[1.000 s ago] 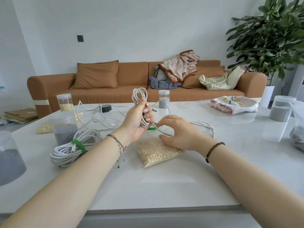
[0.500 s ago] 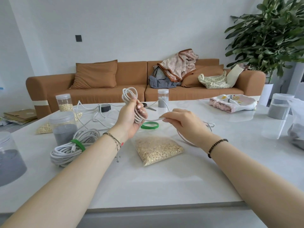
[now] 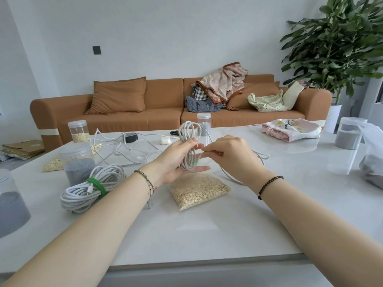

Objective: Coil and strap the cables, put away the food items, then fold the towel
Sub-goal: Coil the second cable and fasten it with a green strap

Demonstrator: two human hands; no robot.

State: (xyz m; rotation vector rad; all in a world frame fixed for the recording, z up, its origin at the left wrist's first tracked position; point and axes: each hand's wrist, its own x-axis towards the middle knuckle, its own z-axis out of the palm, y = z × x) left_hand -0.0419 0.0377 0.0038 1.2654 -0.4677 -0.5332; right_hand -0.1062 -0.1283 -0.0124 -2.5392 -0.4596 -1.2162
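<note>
My left hand (image 3: 176, 162) holds a small coil of white cable (image 3: 188, 141) upright above the table, thumb pressed across its loops. My right hand (image 3: 232, 156) pinches the loose strand of the same cable right beside the coil; the rest of that strand (image 3: 257, 155) trails onto the table behind my wrist. A bit of green strap (image 3: 195, 162) shows just behind the coil. A larger white cable coil (image 3: 83, 193), bound by a green strap, lies at the left. A clear bag of oats (image 3: 196, 189) lies under my hands. The pink patterned towel (image 3: 290, 129) lies bunched at the far right.
On the white table (image 3: 186, 235): jars of grey grains (image 3: 79, 160) (image 3: 349, 133), an oats jar (image 3: 78, 131), a small jar (image 3: 204, 121), another oats bag (image 3: 52, 164), loose cable (image 3: 116, 146), a black puck (image 3: 130, 137), a white case (image 3: 165, 140). A plastic bag (image 3: 373, 158) sits right.
My left hand has turned the coil and lowered it slightly. My right hand has brought the loose strand up against the coil, and the green strap ring is now mostly hidden.
</note>
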